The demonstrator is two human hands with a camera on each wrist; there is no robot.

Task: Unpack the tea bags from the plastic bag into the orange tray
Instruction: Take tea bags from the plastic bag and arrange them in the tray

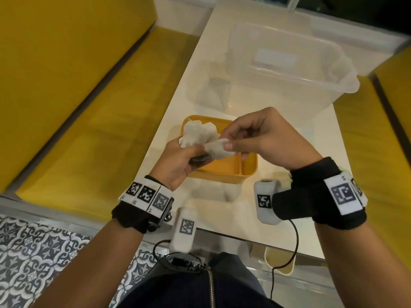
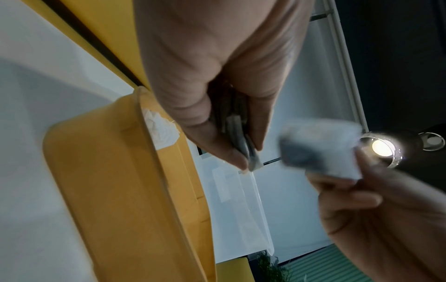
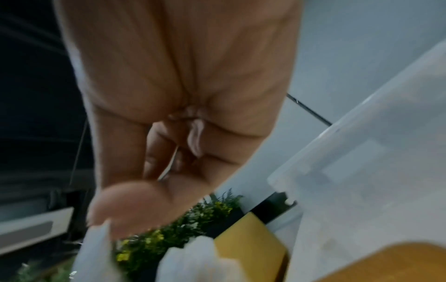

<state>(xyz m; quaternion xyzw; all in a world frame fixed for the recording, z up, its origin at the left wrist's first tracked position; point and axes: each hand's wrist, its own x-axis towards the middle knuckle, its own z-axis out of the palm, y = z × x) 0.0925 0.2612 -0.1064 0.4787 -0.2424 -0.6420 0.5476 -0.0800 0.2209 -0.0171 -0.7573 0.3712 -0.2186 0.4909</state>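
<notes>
Left hand [image 1: 178,160]: being held raised, palm turned inward, fingers curled, thumb being pressed against fingertips in a pinch. Right hand [image 1: 264,138]: being held level opposite, thumb and forefinger being pinched together, remaining fingers curled.

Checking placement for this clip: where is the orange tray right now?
In the head view the orange tray sits on the white table, under both hands, just nearer the person than the clear plastic bin.

White tea bags [image 1: 201,132] (crumpled) lie in the divided orange tray [image 1: 249,167].
</notes>
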